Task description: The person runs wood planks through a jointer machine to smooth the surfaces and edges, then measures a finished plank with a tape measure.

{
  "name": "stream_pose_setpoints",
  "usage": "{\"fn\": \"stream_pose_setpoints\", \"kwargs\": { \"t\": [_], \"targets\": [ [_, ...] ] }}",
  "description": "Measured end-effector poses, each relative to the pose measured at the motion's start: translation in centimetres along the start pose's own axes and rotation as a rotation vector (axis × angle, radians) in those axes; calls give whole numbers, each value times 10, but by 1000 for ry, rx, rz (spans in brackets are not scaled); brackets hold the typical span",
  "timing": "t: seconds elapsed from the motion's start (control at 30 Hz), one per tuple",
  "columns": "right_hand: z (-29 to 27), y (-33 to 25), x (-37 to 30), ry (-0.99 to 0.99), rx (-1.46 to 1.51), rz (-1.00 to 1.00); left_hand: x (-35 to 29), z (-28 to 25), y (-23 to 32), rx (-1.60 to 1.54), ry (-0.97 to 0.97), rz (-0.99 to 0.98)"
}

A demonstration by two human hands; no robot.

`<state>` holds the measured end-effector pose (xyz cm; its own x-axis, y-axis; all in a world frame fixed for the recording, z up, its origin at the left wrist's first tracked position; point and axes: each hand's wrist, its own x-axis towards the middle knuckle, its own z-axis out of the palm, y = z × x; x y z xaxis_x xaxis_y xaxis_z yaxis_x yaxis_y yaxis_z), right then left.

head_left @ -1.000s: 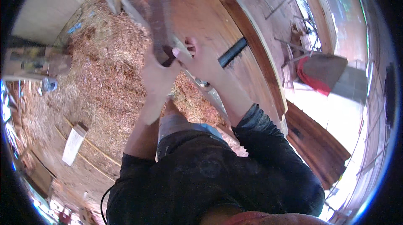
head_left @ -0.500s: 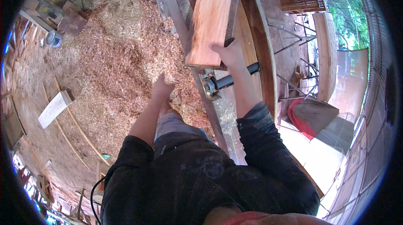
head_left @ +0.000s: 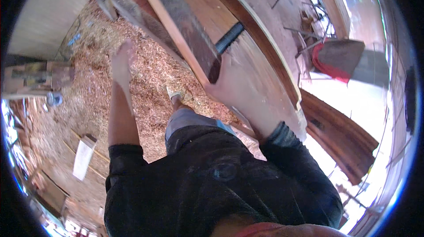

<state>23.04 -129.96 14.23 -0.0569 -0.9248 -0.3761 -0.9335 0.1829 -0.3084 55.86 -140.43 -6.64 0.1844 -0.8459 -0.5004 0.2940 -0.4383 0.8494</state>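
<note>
My right hand grips the near end of a thick wooden board, turned so that its pale narrow edge and dark rough side show. The fingers are partly hidden behind the board's end. A black round bar lies beyond it, across the wooden workbench. My left hand is held out over the wood shavings, apart from the board, with nothing seen in it. It is somewhat blurred, but its fingers look loosely stretched.
A long curved brown plank slants at the lower right. Behind the bench stands a grey slab with red cloth, near thin metal stands. A white block lies on the floor at left. A small bucket is beside wooden machinery.
The board has turned from its broad pale face to its edge, with my right hand still at its end. My left hand has swung outward to the left. My view has also turned.
</note>
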Motion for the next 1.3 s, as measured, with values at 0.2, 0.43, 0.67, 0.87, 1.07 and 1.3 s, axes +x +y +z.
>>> {"fn": "stream_pose_setpoints", "kwargs": {
  "t": [0.2,0.43,0.67,0.87,1.07,1.3],
  "targets": [
    [12,106,-147,28,33,85,15,178,107,374,41,-45],
    [33,209,-254,99,129,74,-33,216,42,827,297,108],
    [87,409,-395,371,99,255,-274,294,-68,567,51,182],
    [113,554,-501,459,62,426,-394,366,-218,218,-87,-123],
    [131,625,-566,318,91,959,-453,386,-247,213,-488,-388],
    [206,633,-571,481,357,1151,-423,383,-234,1237,-637,-282]
  ]
}}
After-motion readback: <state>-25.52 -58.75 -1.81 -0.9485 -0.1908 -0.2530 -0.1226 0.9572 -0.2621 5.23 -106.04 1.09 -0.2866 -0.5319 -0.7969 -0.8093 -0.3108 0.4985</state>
